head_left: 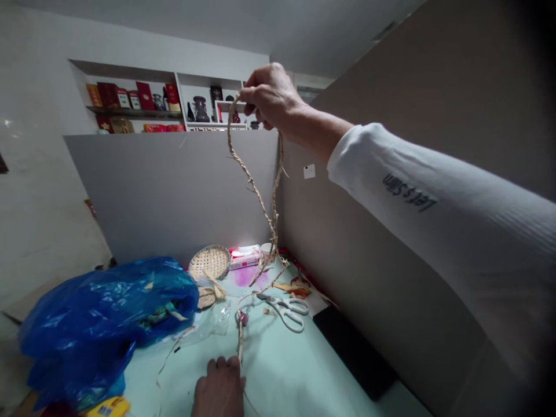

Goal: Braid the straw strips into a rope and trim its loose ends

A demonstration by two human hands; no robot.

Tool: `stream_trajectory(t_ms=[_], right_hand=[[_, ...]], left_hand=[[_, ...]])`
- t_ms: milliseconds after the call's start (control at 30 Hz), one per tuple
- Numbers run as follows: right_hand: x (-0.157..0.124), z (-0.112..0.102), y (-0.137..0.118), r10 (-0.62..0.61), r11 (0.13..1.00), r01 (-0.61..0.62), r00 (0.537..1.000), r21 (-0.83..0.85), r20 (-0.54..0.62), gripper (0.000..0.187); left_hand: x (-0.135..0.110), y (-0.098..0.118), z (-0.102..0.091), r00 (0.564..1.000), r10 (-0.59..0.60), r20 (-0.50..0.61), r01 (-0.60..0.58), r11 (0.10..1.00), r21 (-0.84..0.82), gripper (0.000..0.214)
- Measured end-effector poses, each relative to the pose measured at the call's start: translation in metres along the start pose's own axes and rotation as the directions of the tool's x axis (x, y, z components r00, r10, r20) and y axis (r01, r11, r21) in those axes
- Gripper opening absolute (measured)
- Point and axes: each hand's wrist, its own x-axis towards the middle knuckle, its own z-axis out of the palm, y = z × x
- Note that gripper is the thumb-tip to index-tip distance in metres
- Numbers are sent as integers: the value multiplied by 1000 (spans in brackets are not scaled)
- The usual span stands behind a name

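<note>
High in front of the shelves, my right hand [271,95] is closed on a braided straw cord [254,184]. The cord hangs in a long loop whose two sides meet lower down, with loose fibres sticking out. Low at the front of the table, my left hand [219,388] has its fingers curled around a pale straw strand [240,339]. That strand runs up past a small clip-like reddish thing [242,317] towards the cord's lower end. Scissors with white handles [289,311] lie beside the strand on the right.
A blue plastic bag [108,318] fills the table's left side. Behind stand a round woven basket [210,262], a tissue pack [244,256] and a white cup [268,251]. Orange-handled scissors [299,289] and a black flat object [354,350] lie along the right partition [391,278].
</note>
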Motion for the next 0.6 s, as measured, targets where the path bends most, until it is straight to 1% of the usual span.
stream_trajectory(t_ms=[67,100,133,167,200,233,267,300,333,367,433,467,533,600], right_hand=[[-3,1,-2,34,998,-36,999,59,22,10],[-5,2,-4,47,994,-50,998,95,35,11],[-7,2,-7,55,989,-61,997,134,48,12],[-9,1,-11,58,982,-68,996,175,62,13],[-10,1,-17,57,974,-72,996,216,75,14],[-10,0,-23,52,964,-73,995,255,88,16],[-11,0,-30,44,954,-71,994,290,99,18],[-10,-1,-36,35,945,-67,994,320,105,20],[-9,-1,-43,26,937,-62,994,345,107,23],[-8,-3,-50,17,930,-55,994,363,108,25],[-5,-7,-60,-6,922,-30,996,387,93,28],[-4,-11,-63,-18,921,-16,996,390,82,28],[-1,-21,-63,-36,925,13,998,380,53,25],[0,-31,-54,-32,937,20,999,350,29,18]], left_hand=[[-5,-3,-4,999,-1,-54,1,1000,10,40],[-6,-6,-8,994,9,-112,-9,1000,1,40],[-5,-8,-12,980,26,-198,-31,999,-23,40],[-2,-10,-19,949,47,-310,-70,996,-61,40],[3,-11,-27,898,65,-436,-125,986,-109,41],[10,-11,-36,827,76,-556,-198,967,-162,45],[19,-10,-47,755,65,-652,-259,944,-206,52],[30,-8,-58,701,40,-712,-309,917,-253,58],[40,-5,-69,684,44,-728,-377,875,-302,63],[50,-3,-80,684,27,-729,-426,826,-369,58],[64,-2,-100,698,64,-714,-476,786,-395,30],[67,-5,-108,708,71,-703,-489,767,-415,18],[65,-21,-123,728,16,-686,-470,740,-482,21],[53,-48,-137,739,-99,-666,-421,703,-573,23]])
